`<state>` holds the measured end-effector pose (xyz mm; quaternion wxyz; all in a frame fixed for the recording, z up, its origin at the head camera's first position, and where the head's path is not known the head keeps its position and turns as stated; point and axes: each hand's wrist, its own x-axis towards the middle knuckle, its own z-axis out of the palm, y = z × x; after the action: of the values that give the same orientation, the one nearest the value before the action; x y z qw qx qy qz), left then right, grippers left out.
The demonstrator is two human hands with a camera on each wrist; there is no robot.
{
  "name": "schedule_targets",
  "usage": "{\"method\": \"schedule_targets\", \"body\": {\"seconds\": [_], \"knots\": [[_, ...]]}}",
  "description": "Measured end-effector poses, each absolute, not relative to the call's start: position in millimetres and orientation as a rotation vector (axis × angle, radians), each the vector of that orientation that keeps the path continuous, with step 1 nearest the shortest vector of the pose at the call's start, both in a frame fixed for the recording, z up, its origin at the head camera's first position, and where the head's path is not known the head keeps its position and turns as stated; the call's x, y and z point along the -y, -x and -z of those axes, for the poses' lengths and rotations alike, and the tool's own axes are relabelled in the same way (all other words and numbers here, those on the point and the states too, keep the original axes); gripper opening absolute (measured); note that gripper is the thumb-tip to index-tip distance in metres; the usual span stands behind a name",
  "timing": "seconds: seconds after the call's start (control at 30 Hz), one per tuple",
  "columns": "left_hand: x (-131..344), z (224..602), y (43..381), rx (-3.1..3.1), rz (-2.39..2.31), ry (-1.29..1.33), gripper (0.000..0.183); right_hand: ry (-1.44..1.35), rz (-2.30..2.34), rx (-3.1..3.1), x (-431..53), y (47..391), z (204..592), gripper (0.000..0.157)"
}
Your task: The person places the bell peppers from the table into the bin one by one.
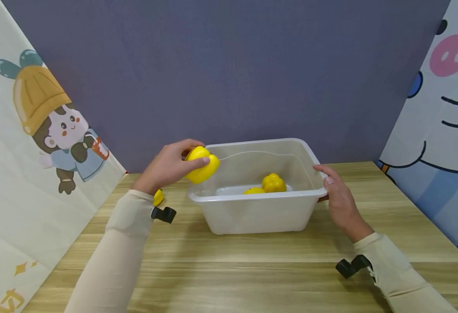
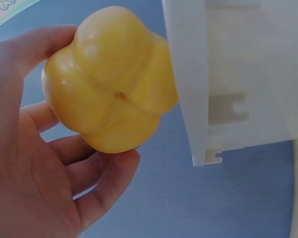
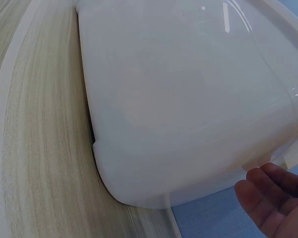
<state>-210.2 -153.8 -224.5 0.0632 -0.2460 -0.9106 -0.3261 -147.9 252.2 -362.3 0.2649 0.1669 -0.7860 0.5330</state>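
Observation:
My left hand (image 1: 170,167) grips a yellow bell pepper (image 1: 202,165) at the left rim of a white plastic bin (image 1: 256,217). In the left wrist view, the lobed end of the pepper faces the camera, thumb and fingers around its sides. My right hand (image 1: 340,202) holds the right rim of the bin, thumb on top and fingers below; the right wrist view shows those fingertips (image 3: 256,176) under the rim. Inside the bin lie another yellow bell pepper (image 1: 273,183) and a yellow piece (image 1: 254,190) mostly hidden by the front wall.
Partly behind my left wrist, another yellow object (image 1: 158,198) lies on the wooden table (image 1: 252,274). A grey-blue panel (image 1: 229,74) rises behind the bin. Printed white panels with cartoon figures stand at the left (image 1: 18,182) and right (image 1: 440,139).

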Motion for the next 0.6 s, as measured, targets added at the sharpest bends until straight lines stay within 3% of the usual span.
{"method": "schedule_targets", "body": {"seconds": [0.6], "knots": [[140.3, 218.5, 220.0, 2.754, 0.98, 0.795, 0.047, -0.449, -1.413, 2.135, -252.6, 148.7, 363.9, 0.046]]}}
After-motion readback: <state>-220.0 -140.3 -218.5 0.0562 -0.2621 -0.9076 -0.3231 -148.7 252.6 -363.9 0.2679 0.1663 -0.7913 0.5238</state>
